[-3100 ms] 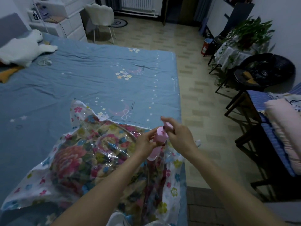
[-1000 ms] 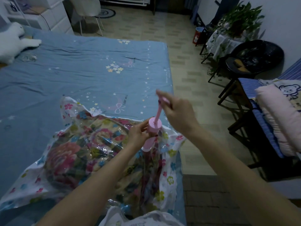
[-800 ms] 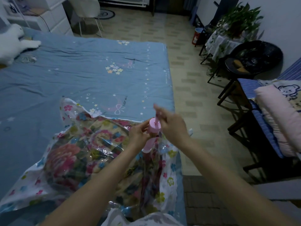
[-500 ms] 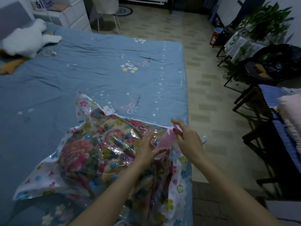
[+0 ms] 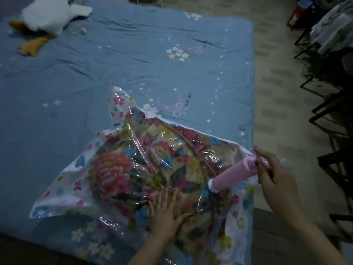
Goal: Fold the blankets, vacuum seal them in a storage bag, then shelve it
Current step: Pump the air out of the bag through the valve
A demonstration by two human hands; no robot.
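Left hand (image 5: 165,213) lies flat with its fingers spread, pressing down on the clear storage bag (image 5: 133,169), which holds a folded flowered blanket (image 5: 118,173) and lies on the near part of the blue bed (image 5: 133,60), close to its right edge. Right hand (image 5: 273,178) grips the handle end of a pink pump (image 5: 235,175), fingers curled around it; the pump stands tilted, its lower end on the bag. Far away on the bed lies a white plush toy (image 5: 49,14).

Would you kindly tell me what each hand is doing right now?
Left hand: open, pressing flat on the storage bag.
Right hand: holding the pink pump by its handle end.
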